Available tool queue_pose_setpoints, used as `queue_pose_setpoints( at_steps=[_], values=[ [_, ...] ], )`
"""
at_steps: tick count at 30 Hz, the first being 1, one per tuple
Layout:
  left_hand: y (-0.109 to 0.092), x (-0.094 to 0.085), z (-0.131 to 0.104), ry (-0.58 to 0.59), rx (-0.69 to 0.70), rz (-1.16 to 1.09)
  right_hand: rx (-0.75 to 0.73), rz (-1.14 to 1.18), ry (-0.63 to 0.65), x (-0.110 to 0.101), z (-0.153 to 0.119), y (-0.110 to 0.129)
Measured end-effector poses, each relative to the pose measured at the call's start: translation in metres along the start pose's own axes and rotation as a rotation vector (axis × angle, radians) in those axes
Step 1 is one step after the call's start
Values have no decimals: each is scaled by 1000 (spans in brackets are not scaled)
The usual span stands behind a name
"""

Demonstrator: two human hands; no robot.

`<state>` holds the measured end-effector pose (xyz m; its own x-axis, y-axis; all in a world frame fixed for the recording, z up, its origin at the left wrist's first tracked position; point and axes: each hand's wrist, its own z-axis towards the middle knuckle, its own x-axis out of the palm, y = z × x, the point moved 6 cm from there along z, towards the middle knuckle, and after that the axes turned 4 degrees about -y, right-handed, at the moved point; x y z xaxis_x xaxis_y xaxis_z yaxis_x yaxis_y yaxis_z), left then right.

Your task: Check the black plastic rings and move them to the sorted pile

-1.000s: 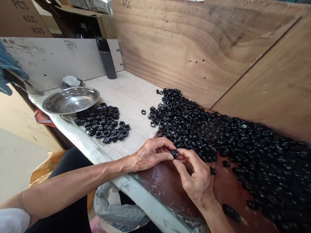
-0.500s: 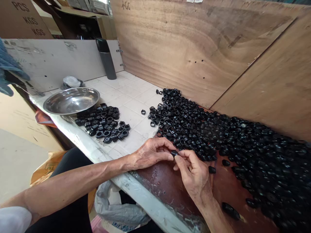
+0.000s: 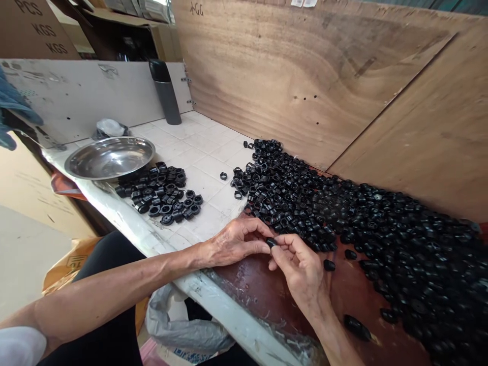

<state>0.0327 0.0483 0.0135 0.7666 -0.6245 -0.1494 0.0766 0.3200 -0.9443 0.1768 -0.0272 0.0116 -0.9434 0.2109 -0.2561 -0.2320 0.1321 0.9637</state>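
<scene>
Between the fingertips of both hands is a small black plastic part (image 3: 271,242). My left hand (image 3: 238,240) pinches it from the left with thumb and forefinger. From the right, the thumb and fingers of my right hand (image 3: 299,262) close on it too. Just beyond the hands lies a pile of black plastic rings (image 3: 274,193). It runs into a large heap of black rounded parts (image 3: 412,254) along the right. A few loose black parts (image 3: 329,265) lie near my right wrist, and a longer black piece (image 3: 357,327) rests beside my right forearm.
A steel bowl (image 3: 110,160) stands at the left, beside a smaller group of black parts (image 3: 163,195). Behind it is a dark flask (image 3: 165,94). A plywood panel (image 3: 305,76) walls the back. A grey-white sack (image 3: 183,320) hangs below the table's front edge (image 3: 244,310).
The black part between my fingers has turned slightly. Both hands keep their hold; the whole view has shifted a little.
</scene>
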Motion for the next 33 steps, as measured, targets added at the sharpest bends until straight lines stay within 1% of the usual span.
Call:
queue_pose_setpoints(
  at_steps=[2, 4, 5, 7, 9, 12, 14, 15, 16, 17, 19, 20, 22, 24, 27, 29, 30, 31, 33],
  values=[
    [-6, 2, -2, 40, 91, 104, 78, 64, 12, 4, -1, -7],
    [-13, 2, -5, 101, 185, 234, 132, 106, 54, 8, 0, -14],
    [-16, 0, -8, 142, 222, 305, 139, 78, 74, 9, 1, -16],
    [-20, -8, -14, 222, 266, 479, 112, -82, 68, 3, 6, -20],
    [-22, -27, -20, 278, 262, 713, 50, -308, -25, -12, 12, -22],
    [-20, -62, -26, 276, 219, 1080, -77, -555, -195, -34, 17, -18],
    [-19, -73, -27, 234, 233, 1231, -169, -644, -280, -42, 18, -15],
    [-19, -73, -25, 190, 237, 1262, -221, -675, -304, -43, 18, -13],
    [-17, -69, -23, 138, 227, 1262, -277, -698, -306, -41, 18, -12],
    [-15, -62, -20, 92, 207, 1232, -334, -715, -281, -38, 18, -13],
    [-6, -41, -11, 23, 132, 1119, -431, -738, -199, -27, 20, -15],
    [-1, -29, -5, 13, 110, 1060, -461, -747, -168, -23, 21, -17],
    [8, -9, 5, 4, 74, 1017, -490, -761, -143, -19, 23, -21],
    [16, 3, 10, 9, 70, 1020, -501, -760, -137, -18, 23, -23],
    [18, 10, 10, 21, 124, 990, -506, -756, -98, -15, 21, -21],
    [14, 9, 7, 16, 155, 863, -489, -713, -96, -15, 18, -17],
    [12, 7, 5, 2, 135, 761, -470, -656, -104, -16, 17, -15],
    [12, 4, 4, -17, 81, 637, -442, -574, -112, -17, 17, -14],
    [15, -2, 3, -59, -93, 354, -373, -381, -117, -20, 17, -12]
  ],
)
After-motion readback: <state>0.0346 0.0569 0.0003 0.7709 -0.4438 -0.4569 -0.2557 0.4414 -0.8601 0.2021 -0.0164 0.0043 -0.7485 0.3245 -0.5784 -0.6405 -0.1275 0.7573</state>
